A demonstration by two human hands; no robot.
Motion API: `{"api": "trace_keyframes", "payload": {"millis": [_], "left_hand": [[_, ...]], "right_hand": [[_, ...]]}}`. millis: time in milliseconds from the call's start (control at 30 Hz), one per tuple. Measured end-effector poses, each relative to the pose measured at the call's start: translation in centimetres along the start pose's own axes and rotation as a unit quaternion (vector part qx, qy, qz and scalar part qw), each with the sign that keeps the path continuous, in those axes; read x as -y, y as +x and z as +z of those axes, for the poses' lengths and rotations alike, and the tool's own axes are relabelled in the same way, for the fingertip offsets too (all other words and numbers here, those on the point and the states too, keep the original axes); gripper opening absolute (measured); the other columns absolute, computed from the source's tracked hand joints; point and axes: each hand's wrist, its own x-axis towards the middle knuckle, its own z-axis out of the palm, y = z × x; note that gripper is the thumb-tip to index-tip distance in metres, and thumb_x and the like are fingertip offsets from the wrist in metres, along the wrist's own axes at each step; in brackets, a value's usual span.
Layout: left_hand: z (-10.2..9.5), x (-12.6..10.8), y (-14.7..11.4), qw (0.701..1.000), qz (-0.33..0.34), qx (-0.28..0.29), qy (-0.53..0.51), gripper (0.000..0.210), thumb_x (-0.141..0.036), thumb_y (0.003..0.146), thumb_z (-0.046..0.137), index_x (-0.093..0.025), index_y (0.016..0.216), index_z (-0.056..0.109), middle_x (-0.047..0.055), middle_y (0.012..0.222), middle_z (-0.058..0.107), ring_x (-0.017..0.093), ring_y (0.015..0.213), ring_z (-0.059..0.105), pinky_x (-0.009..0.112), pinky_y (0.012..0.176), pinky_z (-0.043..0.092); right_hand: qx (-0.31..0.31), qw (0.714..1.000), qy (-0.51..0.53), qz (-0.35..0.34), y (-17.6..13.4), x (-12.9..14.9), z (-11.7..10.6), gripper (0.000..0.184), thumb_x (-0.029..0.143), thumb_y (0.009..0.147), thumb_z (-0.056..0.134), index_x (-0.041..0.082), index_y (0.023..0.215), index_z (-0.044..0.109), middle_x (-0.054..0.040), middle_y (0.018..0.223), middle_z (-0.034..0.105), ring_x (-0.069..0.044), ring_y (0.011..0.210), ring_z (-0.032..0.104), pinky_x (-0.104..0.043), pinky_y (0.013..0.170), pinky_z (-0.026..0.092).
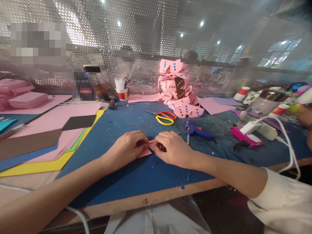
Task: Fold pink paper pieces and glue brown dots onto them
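Both hands meet over the blue work surface [136,182] near its front edge. A small piece of pink paper [145,153] lies between them, partly covered by the fingers. My left hand [130,146] is closed on its left side, thumb and fingers pinching it. Across from it, my right hand [172,146] pinches the right end with curled fingers. Just right of that hand rests a blue hot glue gun [198,131]. Scissors [165,117] with red and yellow handles lie beyond the hands.
Colored paper sheets [80,139] are layered at left. Farther back stands a pink paper structure [179,89] with colored squares. A paper cup [121,92] holds tools. At right are a pink power strip [247,138], white cables and a clear container [268,104].
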Motion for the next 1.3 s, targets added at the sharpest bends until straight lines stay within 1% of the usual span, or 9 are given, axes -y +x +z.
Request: {"api": "trace_keyframes", "payload": {"millis": [300,467,700,1100,1300], "left_hand": [[-0.12,-0.14,0.0,1.0,-0.015,0.001,-0.01,0.013,-0.014,0.084,0.053,-0.02,0.086,0.065,-0.001,0.081,0.066,0.014,0.074,0.059,0.023,0.068,0.042],[-0.27,-0.31,0.01,0.999,-0.033,0.001,-0.021,0.014,-0.016,0.083,0.051,-0.02,0.087,0.064,-0.001,0.081,0.067,0.014,0.073,0.059,0.024,0.067,0.043],[-0.55,-0.7,0.18,0.998,-0.056,0.015,-0.033,0.01,-0.019,0.081,0.055,-0.019,0.084,0.065,-0.001,0.074,0.065,0.013,0.067,0.058,0.023,0.062,0.043],[-0.23,-0.29,0.31,0.997,-0.057,0.014,-0.04,0.01,-0.02,0.08,0.056,-0.019,0.081,0.066,-0.002,0.072,0.065,0.012,0.064,0.057,0.022,0.059,0.042],[-0.17,-0.2,0.29,0.998,-0.037,0.005,-0.042,0.01,-0.018,0.08,0.055,-0.019,0.081,0.065,-0.002,0.072,0.064,0.012,0.064,0.057,0.021,0.059,0.042]], "right_hand": [[0.0,1.0,-0.009,-0.005,-0.08,-0.06,0.06,0.02,0.024,0.092,0.054,0.019,0.073,0.052,0.0,0.075,0.058,-0.014,0.074,0.05,-0.029,0.071,0.031],[0.006,1.0,-0.01,-0.005,-0.08,-0.09,0.04,0.018,0.023,0.091,0.055,0.018,0.074,0.053,-0.0004,0.076,0.059,-0.015,0.074,0.05,-0.03,0.071,0.031],[-0.001,1.0,-0.02,-0.008,-0.02,-0.13,0.05,0.02,0.024,0.093,0.053,0.018,0.073,0.053,-0.0007,0.075,0.059,-0.015,0.073,0.05,-0.03,0.07,0.031],[0.003,1.0,-0.023,-0.006,0.0,0.03,0.06,0.02,0.025,0.093,0.053,0.018,0.074,0.053,-0.0009,0.075,0.059,-0.015,0.073,0.05,-0.03,0.07,0.031],[0.002,1.0,-0.01,0.001,-0.01,0.04,-0.01,0.02,0.024,0.092,0.054,0.018,0.074,0.052,-0.0011,0.076,0.06,-0.015,0.073,0.05,-0.03,0.071,0.031]]}}
